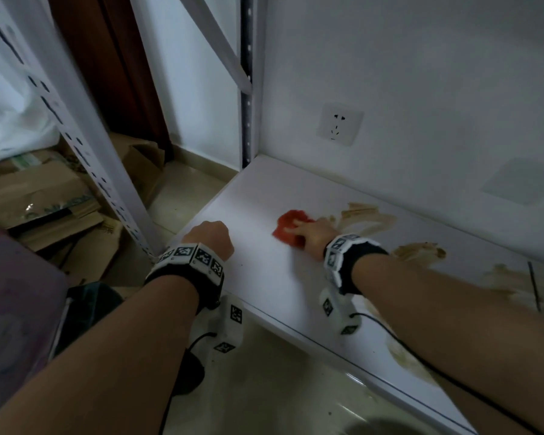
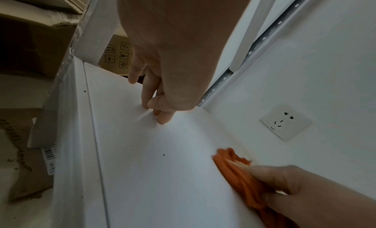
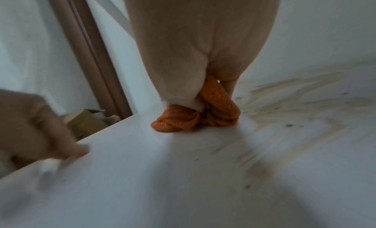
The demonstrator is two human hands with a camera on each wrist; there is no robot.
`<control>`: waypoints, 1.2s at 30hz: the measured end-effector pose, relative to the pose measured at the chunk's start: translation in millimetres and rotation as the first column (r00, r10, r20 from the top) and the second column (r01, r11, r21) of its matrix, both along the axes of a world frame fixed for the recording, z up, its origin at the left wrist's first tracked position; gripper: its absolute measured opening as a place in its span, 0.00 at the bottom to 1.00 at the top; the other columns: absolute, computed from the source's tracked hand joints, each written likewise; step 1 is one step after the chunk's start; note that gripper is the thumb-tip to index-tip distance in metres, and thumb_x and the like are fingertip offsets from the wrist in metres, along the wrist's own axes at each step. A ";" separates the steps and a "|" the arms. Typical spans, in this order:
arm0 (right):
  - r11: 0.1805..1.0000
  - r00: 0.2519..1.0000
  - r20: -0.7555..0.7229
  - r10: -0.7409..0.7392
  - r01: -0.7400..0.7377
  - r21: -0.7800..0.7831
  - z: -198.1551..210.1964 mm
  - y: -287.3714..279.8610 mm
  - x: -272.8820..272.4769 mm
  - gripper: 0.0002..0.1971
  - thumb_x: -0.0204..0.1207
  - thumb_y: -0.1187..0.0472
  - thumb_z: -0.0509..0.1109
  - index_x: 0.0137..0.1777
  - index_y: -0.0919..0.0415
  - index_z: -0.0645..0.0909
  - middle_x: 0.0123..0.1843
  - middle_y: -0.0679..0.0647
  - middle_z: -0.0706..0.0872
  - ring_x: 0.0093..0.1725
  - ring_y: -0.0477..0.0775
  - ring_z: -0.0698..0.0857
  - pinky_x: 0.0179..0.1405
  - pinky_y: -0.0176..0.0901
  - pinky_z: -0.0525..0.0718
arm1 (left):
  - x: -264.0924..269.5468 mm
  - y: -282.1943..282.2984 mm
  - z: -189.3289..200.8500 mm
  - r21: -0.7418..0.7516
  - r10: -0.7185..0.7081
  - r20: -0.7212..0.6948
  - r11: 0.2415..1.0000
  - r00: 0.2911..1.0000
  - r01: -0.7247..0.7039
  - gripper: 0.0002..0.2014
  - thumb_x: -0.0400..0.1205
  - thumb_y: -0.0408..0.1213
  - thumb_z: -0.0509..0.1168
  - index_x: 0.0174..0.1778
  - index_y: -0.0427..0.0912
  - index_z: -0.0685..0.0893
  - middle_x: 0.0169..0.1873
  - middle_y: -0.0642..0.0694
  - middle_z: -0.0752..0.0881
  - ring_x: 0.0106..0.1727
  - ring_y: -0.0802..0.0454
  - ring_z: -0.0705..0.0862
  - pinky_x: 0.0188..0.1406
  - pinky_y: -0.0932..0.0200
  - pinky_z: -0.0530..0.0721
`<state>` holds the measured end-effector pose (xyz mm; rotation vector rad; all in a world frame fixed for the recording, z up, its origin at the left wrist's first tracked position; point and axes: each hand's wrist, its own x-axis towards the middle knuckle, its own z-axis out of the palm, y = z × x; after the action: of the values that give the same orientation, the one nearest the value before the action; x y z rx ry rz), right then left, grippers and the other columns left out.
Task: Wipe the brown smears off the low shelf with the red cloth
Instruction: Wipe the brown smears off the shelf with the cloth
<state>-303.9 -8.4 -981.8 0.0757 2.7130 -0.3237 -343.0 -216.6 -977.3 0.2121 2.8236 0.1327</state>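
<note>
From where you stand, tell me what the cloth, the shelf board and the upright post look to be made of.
Red cloth: soft ribbed knit or microfibre, judging by its fine ridges and bunched folds; the right hand grips it.
Low shelf: smooth white board, probably laminate or painted wood; matte, flat, with a thin edge line.
Upright post: likely painted metal, given its regular punched holes.

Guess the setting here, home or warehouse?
Probably a storeroom or spare room: a metal rack upright, flattened cardboard boxes on the floor, and a wall socket above the low shelf.
</note>
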 end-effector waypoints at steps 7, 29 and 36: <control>1.000 1.000 0.004 0.002 -0.002 0.003 4.4 -11.0 7.5 0.24 0.84 0.56 0.56 0.80 0.47 0.64 0.80 0.61 0.65 0.78 0.65 0.66 0.76 0.54 0.65 | -7.2 -1.0 -4.6 -0.003 0.001 -0.005 1.000 1.000 -0.001 0.08 0.81 0.36 0.60 0.44 0.37 0.83 0.39 0.43 0.80 0.39 0.45 0.77 0.42 0.59 0.75; 0.984 0.982 0.067 0.176 -0.174 -0.035 19.1 -52.8 28.8 0.22 0.84 0.49 0.58 0.78 0.37 0.65 0.74 0.63 0.68 0.71 0.67 0.70 0.75 0.52 0.70 | -8.7 -0.7 -9.2 0.012 0.011 0.027 1.000 1.000 -0.011 0.11 0.83 0.39 0.60 0.51 0.35 0.84 0.52 0.39 0.87 0.51 0.42 0.85 0.44 0.58 0.77; 0.969 0.963 0.123 0.240 -0.232 -0.080 1.6 -82.6 41.4 0.18 0.82 0.48 0.61 0.71 0.42 0.76 0.70 0.56 0.72 0.61 0.58 0.75 0.66 0.48 0.78 | -8.2 0.4 -1.3 -0.037 -0.024 0.060 0.999 0.998 0.026 0.11 0.82 0.40 0.61 0.44 0.37 0.86 0.50 0.40 0.88 0.44 0.44 0.85 0.42 0.59 0.79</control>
<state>-262.5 -91.0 -980.2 -0.2357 2.5435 -0.3234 -351.2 -216.2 -978.6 0.2304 2.7607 0.0783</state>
